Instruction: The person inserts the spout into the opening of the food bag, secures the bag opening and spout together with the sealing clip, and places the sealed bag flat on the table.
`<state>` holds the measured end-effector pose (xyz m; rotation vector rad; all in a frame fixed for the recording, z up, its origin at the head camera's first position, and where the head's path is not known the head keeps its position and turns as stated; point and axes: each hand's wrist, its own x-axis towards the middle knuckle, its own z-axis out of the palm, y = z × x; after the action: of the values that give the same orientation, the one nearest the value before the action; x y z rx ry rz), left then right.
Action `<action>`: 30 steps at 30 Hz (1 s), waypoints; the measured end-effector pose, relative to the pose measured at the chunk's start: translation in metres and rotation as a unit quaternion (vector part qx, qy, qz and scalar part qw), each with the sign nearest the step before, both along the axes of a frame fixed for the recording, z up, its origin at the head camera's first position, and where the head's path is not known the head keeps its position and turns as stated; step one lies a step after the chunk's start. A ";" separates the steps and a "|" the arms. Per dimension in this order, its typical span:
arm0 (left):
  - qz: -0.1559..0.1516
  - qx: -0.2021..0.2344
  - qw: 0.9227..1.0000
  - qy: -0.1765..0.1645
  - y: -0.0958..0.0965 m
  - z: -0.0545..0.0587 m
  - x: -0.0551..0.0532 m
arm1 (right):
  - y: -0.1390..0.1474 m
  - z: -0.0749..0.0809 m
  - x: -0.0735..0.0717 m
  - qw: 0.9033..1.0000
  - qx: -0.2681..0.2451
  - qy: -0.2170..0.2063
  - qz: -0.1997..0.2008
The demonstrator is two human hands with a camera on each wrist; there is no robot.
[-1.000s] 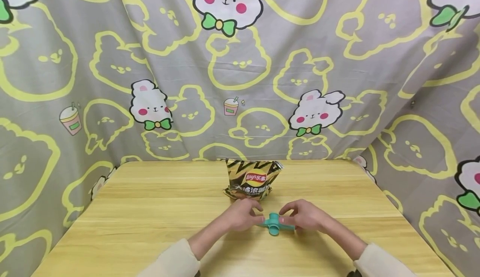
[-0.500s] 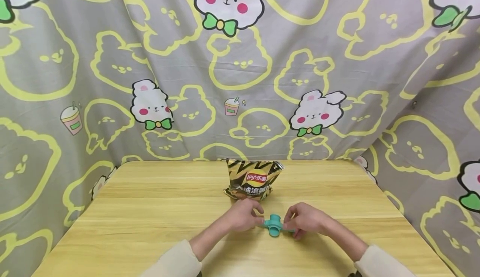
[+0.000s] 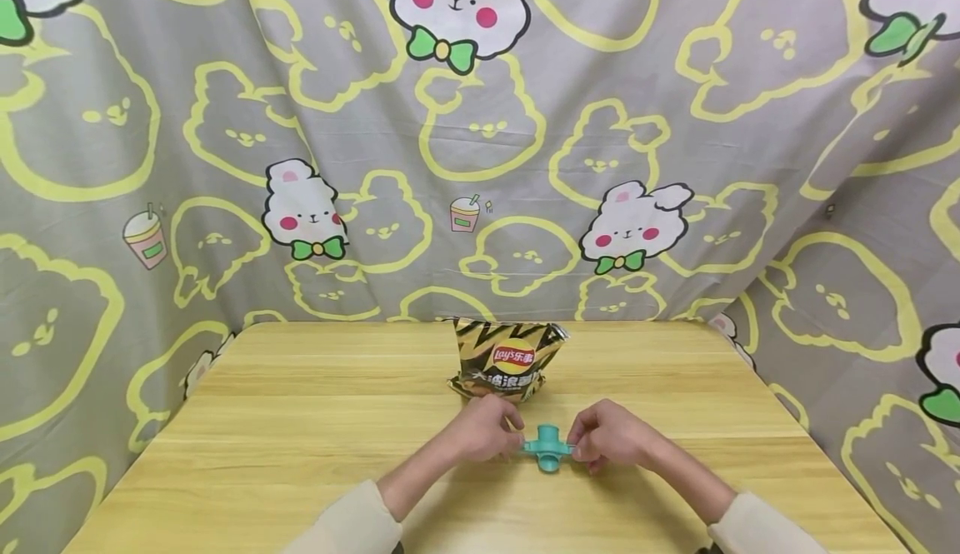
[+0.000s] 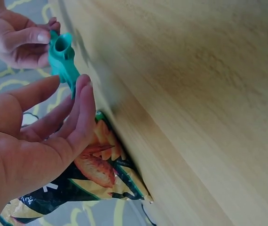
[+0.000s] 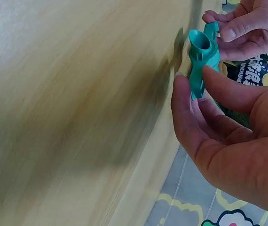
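Observation:
A teal plastic bag clip (image 3: pixel 547 447) with a round spout is held between both hands just above the wooden table (image 3: pixel 300 421), near its front middle. My left hand (image 3: pixel 516 439) pinches the clip's left end between thumb and fingers. On the other side, my right hand (image 3: pixel 577 446) pinches the right end, covering most of that arm. The left wrist view shows the clip (image 4: pixel 62 56) and the left fingers (image 4: pixel 82 94) on its bar. In the right wrist view the spout (image 5: pixel 201 47) faces the camera. A black and gold chip bag (image 3: pixel 508 360) stands just behind the hands.
A grey curtain (image 3: pixel 480 162) printed with yellow outlines and white bears hangs behind and around the table. The table edges run left, right and back close to the cloth.
My right hand slid inward along the clip's right arm and closed on it. The clip rose slightly off the table. The chip bag has stayed where it was.

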<state>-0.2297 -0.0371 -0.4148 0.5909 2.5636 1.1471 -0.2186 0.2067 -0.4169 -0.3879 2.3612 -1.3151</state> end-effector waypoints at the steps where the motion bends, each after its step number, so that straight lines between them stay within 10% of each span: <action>1: 0.000 -0.002 1.000 0.002 0.000 0.000 0.000 | 0.000 0.000 0.000 1.000 -0.002 0.000 -0.002; 30: 0.026 0.031 0.997 0.065 -0.010 0.010 -0.006 | -0.006 0.006 -0.007 1.000 -0.018 0.019 -0.009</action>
<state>-0.2361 -0.0467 -0.4043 0.6371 2.6742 1.2476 -0.2253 0.2007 -0.4110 -0.4072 2.3811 -1.3705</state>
